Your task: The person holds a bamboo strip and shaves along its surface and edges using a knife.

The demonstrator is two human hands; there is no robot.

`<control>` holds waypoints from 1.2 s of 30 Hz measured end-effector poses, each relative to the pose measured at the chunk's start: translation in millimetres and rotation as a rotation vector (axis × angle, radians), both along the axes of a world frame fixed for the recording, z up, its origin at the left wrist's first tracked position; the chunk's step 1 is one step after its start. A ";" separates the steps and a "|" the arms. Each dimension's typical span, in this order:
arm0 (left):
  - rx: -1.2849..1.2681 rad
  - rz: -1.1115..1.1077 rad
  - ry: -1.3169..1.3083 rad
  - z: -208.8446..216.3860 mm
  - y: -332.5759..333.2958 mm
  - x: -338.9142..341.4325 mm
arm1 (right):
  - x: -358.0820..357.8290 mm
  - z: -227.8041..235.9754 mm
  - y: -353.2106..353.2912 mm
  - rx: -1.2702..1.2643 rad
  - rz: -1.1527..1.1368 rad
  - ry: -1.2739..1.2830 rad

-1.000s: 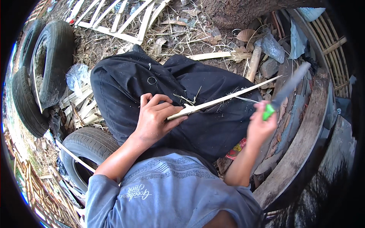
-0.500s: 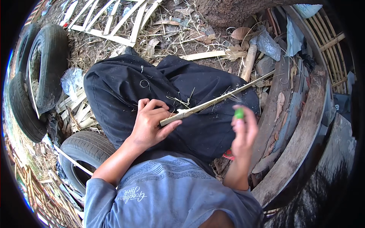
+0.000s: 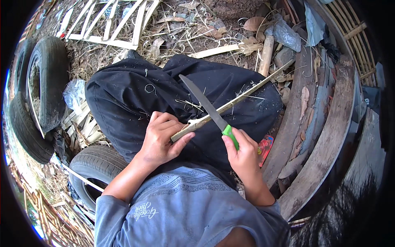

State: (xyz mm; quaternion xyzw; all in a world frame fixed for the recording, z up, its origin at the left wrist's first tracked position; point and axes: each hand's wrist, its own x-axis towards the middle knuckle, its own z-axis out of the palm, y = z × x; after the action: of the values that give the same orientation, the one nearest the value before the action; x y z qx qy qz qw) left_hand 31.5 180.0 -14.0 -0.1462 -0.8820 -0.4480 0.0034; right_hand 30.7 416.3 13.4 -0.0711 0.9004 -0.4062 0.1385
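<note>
My left hand (image 3: 163,136) grips the near end of a long, thin bamboo strip (image 3: 238,99), which slants up to the right across my dark trousers. A knife (image 3: 203,101) with a green handle is in my right hand (image 3: 243,152), fingers wrapped around the grip. Its grey blade crosses over the strip, tip pointing up and left; whether the edge touches the strip I cannot tell. Thin shavings (image 3: 189,103) lie on the trousers beside the strip. Close to my left thumb, a pale splintered spot shows on the strip.
Old tyres (image 3: 48,82) stand at the left, with another tyre (image 3: 96,164) by my left elbow. Weathered planks (image 3: 319,148) run along my right. A lattice of pale strips (image 3: 103,40) lies on the littered ground ahead. Beside my right wrist is a red packet (image 3: 265,149).
My right hand has moved left and slightly down, bringing the blade over the strip; before, hand and knife were blurred off to the right. My left hand keeps its hold.
</note>
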 end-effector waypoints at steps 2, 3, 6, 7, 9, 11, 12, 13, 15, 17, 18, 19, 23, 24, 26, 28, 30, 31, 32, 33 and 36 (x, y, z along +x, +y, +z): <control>-0.028 -0.010 0.040 -3.1 -0.8 2.3 | -15.2 -8.3 16.1 0.090 -0.093 0.096; -0.059 -0.015 0.075 -5.1 -0.5 5.3 | -24.4 -10.2 25.5 0.127 -0.207 0.063; 0.033 -0.009 -0.036 -4.9 1.5 12.8 | -22.4 5.2 19.7 0.069 -0.119 0.000; 0.031 -0.027 -0.028 -4.7 3.1 10.3 | -13.3 4.5 13.1 0.025 -0.014 0.013; 0.029 -0.025 -0.009 -5.1 3.5 10.3 | -8.3 3.8 8.6 0.032 0.000 0.016; 0.014 -0.015 -0.005 -6.2 5.4 14.9 | -25.4 -0.3 24.6 0.153 -0.133 -0.027; 0.027 -0.021 -0.019 -7.7 5.4 17.5 | -36.1 -4.4 36.8 0.265 -0.203 -0.013; 0.038 -0.027 -0.034 -8.7 5.6 18.9 | -34.8 -2.2 40.6 0.258 -0.211 0.007; 0.047 -0.035 -0.016 -7.8 5.4 13.9 | -26.5 2.0 35.2 0.193 -0.139 0.050; 0.040 -0.053 0.018 -8.5 4.5 11.8 | -12.8 -0.1 27.4 0.135 -0.058 0.092; 0.036 -0.050 0.018 -11.2 0.6 14.2 | -22.6 -0.2 34.1 0.133 -0.067 0.081; 0.035 -0.039 0.010 -14.5 -1.5 19.7 | -32.5 -3.1 48.0 0.252 -0.173 0.042; 0.013 -0.048 0.018 -19.1 -4.3 22.2 | -33.5 8.6 43.1 0.283 -0.200 -0.011; 0.011 -0.047 0.011 -16.9 -3.8 22.1 | -22.5 13.0 28.2 0.145 -0.119 -0.032; -0.050 -0.087 0.116 -16.5 1.0 13.7 | -3.3 4.0 9.9 0.042 0.029 -0.009; -0.105 -0.084 0.144 -17.5 -0.2 13.9 | -4.0 -5.8 9.4 0.040 0.003 -0.006; -0.177 -0.093 0.174 -22.3 -5.7 18.3 | -16.7 -4.8 23.5 0.196 -0.141 -0.047; -0.174 -0.096 0.172 -21.9 -8.4 17.8 | -23.0 -6.0 36.7 0.271 -0.236 -0.041; -0.180 -0.097 0.193 -21.3 -11.0 17.3 | -27.8 -5.1 47.5 0.340 -0.270 0.011; -0.186 -0.095 0.213 -22.6 -9.6 17.6 | -28.4 -1.8 48.5 0.335 -0.267 0.025; -0.286 -0.099 0.266 -27.4 -12.6 16.2 | -18.8 12.0 26.8 0.159 -0.116 -0.072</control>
State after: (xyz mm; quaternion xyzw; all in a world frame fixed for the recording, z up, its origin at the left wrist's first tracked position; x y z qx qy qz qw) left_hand 47.7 167.4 -41.4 -0.2461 -0.9202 -0.2945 0.0770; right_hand 12.0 443.1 25.3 0.0070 0.9269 -0.3430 0.1522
